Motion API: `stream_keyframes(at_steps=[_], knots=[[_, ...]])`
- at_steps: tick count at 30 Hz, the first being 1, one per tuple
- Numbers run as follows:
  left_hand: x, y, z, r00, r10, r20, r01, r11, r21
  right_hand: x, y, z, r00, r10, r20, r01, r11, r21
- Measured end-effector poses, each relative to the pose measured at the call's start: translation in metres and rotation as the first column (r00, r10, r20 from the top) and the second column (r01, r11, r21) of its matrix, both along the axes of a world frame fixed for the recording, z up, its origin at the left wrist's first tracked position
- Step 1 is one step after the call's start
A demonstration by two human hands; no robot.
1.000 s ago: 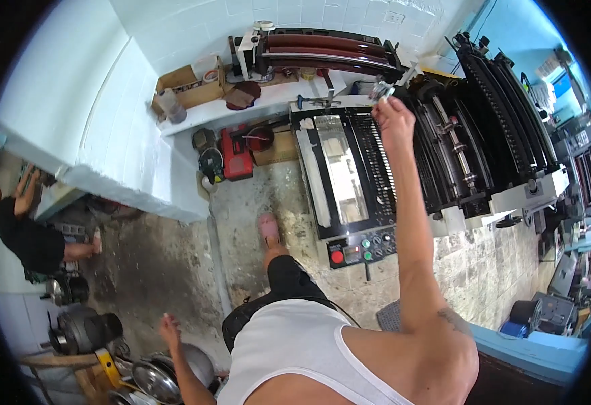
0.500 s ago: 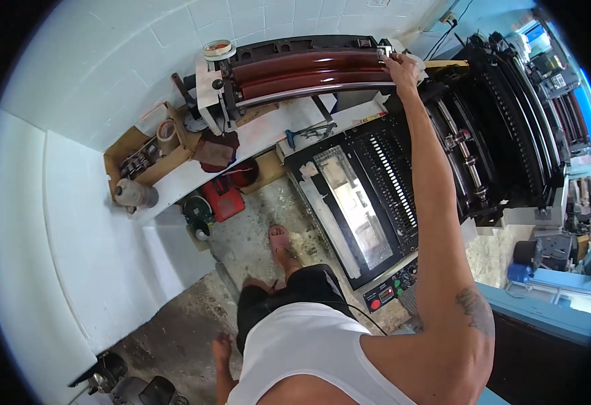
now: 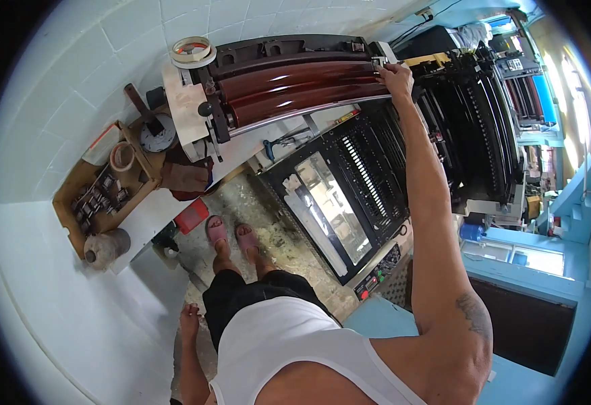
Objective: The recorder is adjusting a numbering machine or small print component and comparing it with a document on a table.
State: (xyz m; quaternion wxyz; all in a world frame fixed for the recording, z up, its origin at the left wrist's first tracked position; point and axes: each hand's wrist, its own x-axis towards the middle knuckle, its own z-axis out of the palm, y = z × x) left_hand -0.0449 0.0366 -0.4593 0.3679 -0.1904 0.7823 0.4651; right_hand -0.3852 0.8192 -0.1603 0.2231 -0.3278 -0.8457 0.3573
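My right hand (image 3: 397, 79) reaches up to the right end of the dark red rollers (image 3: 302, 91) on a press unit. Its fingers pinch a small metal fitting (image 3: 378, 64) there, partly covered by the fingertips. The two glossy rollers lie side by side, with a bright metal bar along their near side. At the rollers' left end is a black knob (image 3: 205, 109) on a pale side plate. My left hand (image 3: 189, 320) hangs low by my side, its fingers loosely bent and apart, holding nothing.
Tape rolls (image 3: 193, 52) sit on the left side plate. A cardboard box (image 3: 106, 185) of metal parts, a cloth (image 3: 186, 177) and a wrapped spool (image 3: 106, 248) lie on the white ledge. Below stands the press's delivery frame (image 3: 329, 209), with black machinery (image 3: 471, 128) to the right.
My view has shifted nearer to the rollers, and both feet now show side by side on the floor. My right hand stays at the rollers' right end; my left hand still hangs down.
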Motion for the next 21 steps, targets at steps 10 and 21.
stream_keyframes(at_steps=[10, 21], knots=[[-0.053, -0.021, 0.007, 0.992, -0.041, 0.116, 0.044, 0.999, -0.029, -0.017, -0.014, -0.015, 0.999, -0.04, -0.019, 0.04, 0.999, 0.013], [-0.069, -0.013, 0.009, 0.99, -0.036, 0.139, 0.039, 0.999, -0.017, -0.02, -0.007, -0.021, 0.991, -0.08, 0.106, 0.037, 0.931, 0.363]])
